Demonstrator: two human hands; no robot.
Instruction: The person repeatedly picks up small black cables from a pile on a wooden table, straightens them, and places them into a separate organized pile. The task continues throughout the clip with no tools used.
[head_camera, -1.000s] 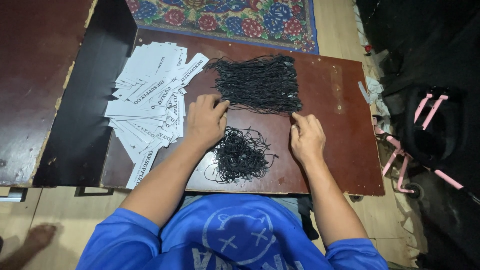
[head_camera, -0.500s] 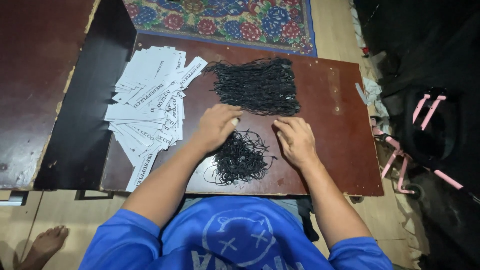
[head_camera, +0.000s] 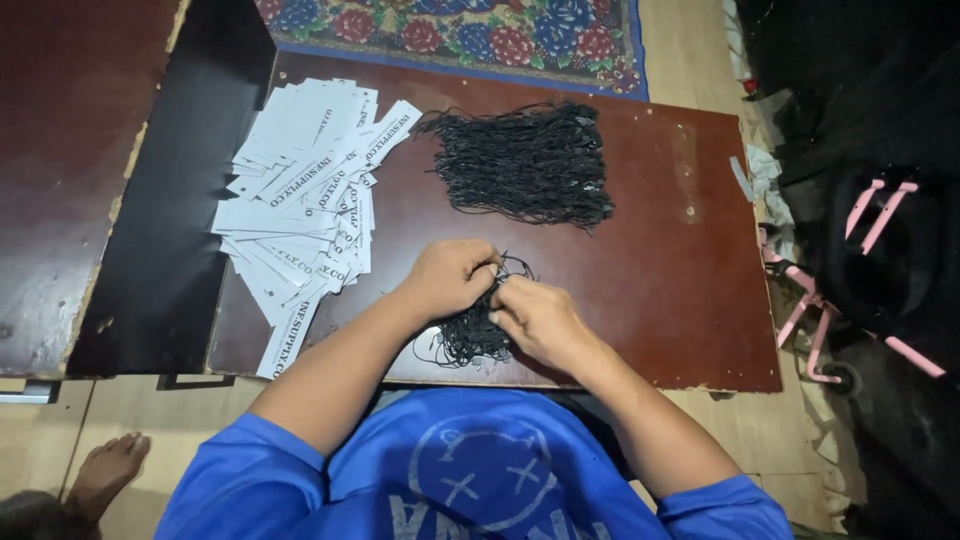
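Over the brown board (head_camera: 660, 290), left hand (head_camera: 452, 277) and right hand (head_camera: 535, 318) together, seemingly pinching tangled black cords (head_camera: 470, 335).

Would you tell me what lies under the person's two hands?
A loose tangle of black cords on the brown board; left hand and right hand cover its upper part.

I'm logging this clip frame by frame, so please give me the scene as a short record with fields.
Left hand: left hand on the near cord pile, fingers curled
Right hand: right hand meets it over the same pile
Far pile: straight bundle of black cords
Left of hands: fanned white paper tags
Surface: low brown table
Beyond table: floral rug
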